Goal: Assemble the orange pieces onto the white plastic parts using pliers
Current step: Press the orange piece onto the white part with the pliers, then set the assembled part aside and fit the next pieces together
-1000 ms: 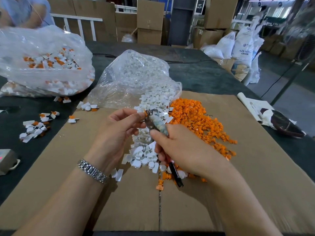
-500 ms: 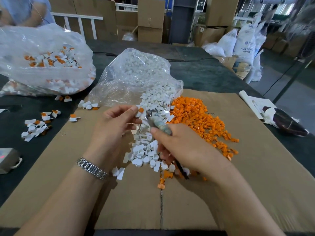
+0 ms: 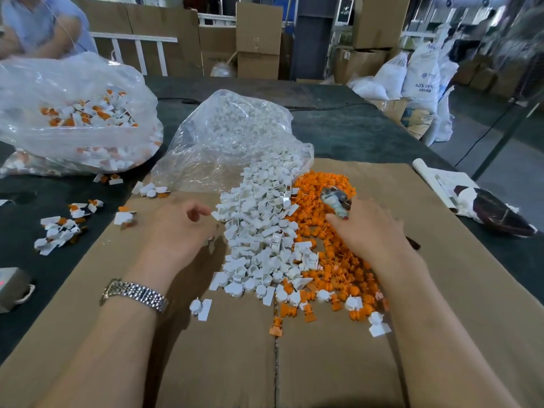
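Fingers of my right hand curl round the grey-handled metal pliers, whose head hangs over the heap of small orange plastic pieces on the brown cardboard sheet. My left hand rests loosely curled, holding nothing I can see, just beside the pile of white plastic parts spilling from a clear plastic bag.
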